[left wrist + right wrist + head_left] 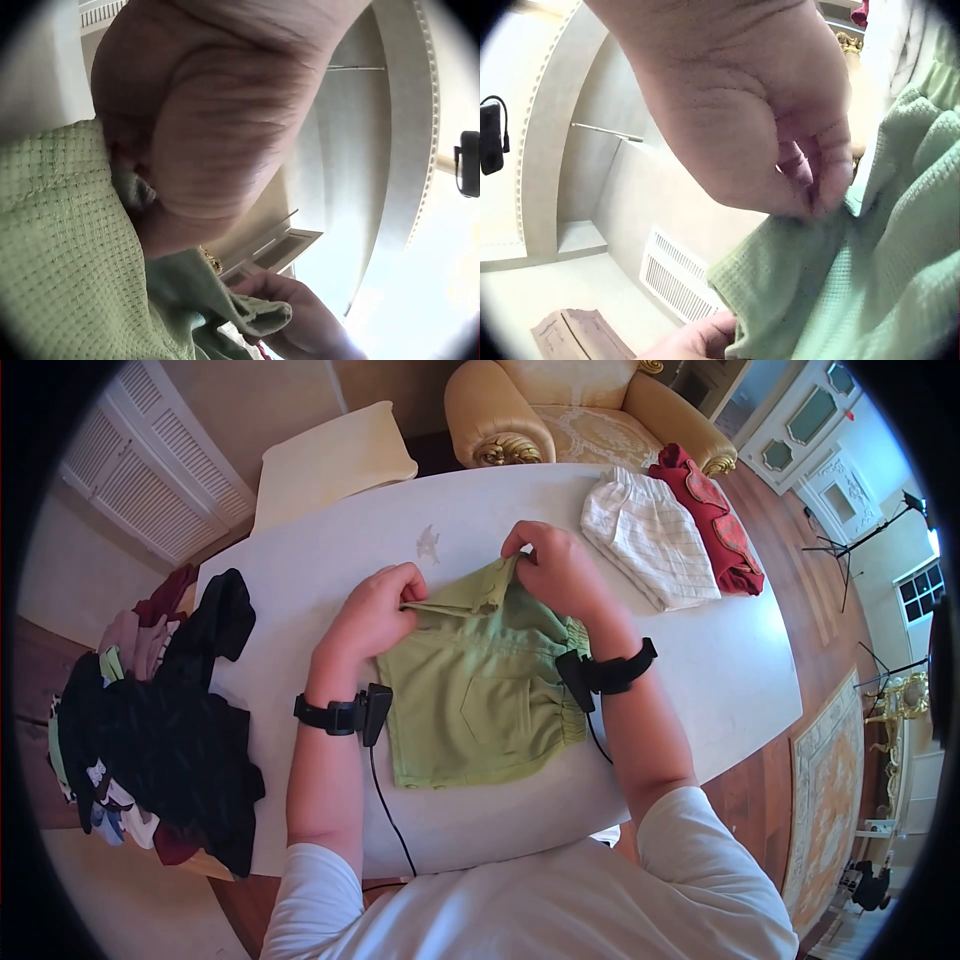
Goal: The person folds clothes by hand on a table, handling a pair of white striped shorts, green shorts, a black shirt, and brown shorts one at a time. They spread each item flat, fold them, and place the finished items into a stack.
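Note:
A light green garment [455, 710] with a patch pocket and a gathered elastic edge lies over the near middle of the table, its far edge lifted. At that edge's left corner my left hand [375, 610] pinches the fabric between thumb and fingers. My right hand [562, 565] pinches the same edge farther right, a little higher. Between the hands the raised edge folds over. Waffle-textured cloth [67, 247] fills the lower left of the left wrist view. In the right wrist view, the right thumb and fingertips [829, 199] meet on the cloth.
On the white table [730, 670], striped white shorts [645, 535] and a folded red garment [710, 520] lie at the far right. A dark heap of clothes [170, 730] covers the left side. Beyond stand a gold armchair [590, 430] and a cream side table [330, 465].

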Available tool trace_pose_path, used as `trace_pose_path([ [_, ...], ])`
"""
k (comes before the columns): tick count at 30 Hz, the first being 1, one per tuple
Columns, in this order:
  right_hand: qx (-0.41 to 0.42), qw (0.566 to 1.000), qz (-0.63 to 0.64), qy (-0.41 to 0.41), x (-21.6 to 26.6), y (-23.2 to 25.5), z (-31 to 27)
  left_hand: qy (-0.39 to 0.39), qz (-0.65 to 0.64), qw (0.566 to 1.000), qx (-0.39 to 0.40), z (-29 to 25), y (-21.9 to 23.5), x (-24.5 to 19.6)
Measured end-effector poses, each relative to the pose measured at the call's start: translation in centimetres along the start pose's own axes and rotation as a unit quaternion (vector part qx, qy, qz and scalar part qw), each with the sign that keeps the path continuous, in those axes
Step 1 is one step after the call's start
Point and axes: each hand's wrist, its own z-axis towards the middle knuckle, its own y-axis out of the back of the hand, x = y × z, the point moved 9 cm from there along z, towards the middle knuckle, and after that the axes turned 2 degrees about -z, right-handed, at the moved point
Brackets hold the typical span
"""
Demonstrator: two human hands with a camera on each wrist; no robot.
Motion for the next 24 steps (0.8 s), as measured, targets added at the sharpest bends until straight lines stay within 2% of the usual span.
trace_pose_path([
  [3,0.021,0.999,0.036,-0.014,-0.3,-0.3,0.1,-0.024,0.024,0.999,-0.027,-0.3,0.8,-0.7],
  [6,0.073,0.996,0.051,-0.004,-1.4,-1.1,0.0,-0.034,0.037,0.999,-0.016,-0.3,0.8,-0.3],
  [10,0.152,0.988,-0.003,0.019,-2.0,-2.2,-0.7,0.008,-0.023,0.997,0.068,-0.5,0.0,0.6],
  [12,0.153,0.988,-0.011,0.014,-1.9,-2.3,-0.7,0.01,-0.074,0.994,0.081,-0.6,-0.2,0.8],
  [15,0.158,0.987,-0.036,0.004,-1.0,-2.2,-0.7,0.064,-0.152,0.982,0.095,-0.5,-0.5,1.6],
  [19,0.115,0.992,-0.026,0.039,0.0,-2.2,-1.0,0.049,-0.062,0.996,0.048,-0.1,0.0,1.7],
  [21,0.113,0.993,-0.017,0.027,-0.2,-2.5,-0.8,0.04,-0.063,0.996,0.049,-0.4,-0.1,1.1],
  [24,0.084,0.996,0.02,-0.01,-0.6,-2.5,-0.2,0.082,-0.065,0.993,0.06,-0.4,-0.3,1.4],
])
